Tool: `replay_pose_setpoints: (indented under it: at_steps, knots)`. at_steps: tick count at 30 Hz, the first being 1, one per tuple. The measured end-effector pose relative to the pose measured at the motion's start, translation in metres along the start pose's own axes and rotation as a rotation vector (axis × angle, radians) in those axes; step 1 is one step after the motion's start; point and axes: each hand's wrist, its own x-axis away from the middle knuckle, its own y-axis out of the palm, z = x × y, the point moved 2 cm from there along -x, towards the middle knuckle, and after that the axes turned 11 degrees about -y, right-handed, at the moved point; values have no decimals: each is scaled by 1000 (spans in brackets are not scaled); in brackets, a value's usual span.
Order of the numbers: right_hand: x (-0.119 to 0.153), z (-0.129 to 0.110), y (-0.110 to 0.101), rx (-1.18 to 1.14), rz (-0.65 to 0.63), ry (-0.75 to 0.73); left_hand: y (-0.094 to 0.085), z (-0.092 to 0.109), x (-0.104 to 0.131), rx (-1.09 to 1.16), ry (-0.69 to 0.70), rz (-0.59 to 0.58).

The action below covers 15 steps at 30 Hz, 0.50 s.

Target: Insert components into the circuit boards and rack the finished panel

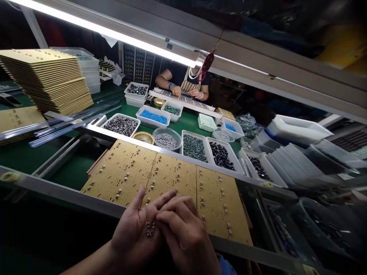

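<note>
My left hand [137, 229] is palm up, its fingers stretched out. Several small shiny metal parts [150, 230] lie loose in that palm. Over it, my right hand [185, 229] closes its thumb and fingertips in a pinch close to these parts; whatever is between the fingertips is hidden. Just beyond both hands lie tan circuit boards [172, 194], edge to edge, with rows of holes. Pairs of small shiny metal pieces [119, 193] stand on the boards in rows. The near edge of the boards is partly covered by my hands.
A metal rail [94, 204] runs along the front. Behind the boards stand bins of black parts [222, 156], green parts [193, 147] and blue parts [153, 117], plus a brass bowl [143, 137]. Stacked boards [63, 84] rise at left. A person [186, 88] works opposite.
</note>
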Motion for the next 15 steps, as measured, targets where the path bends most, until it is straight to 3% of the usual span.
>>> replay_pose_setpoints:
  at_steps: [5, 15]
  knots:
    - [0, 1, 8, 108, -73, 1, -4, -1, 0, -33, 13, -19]
    - [6, -7, 13, 51, -55, 47, -5, -1, -1, -37, 7, 34]
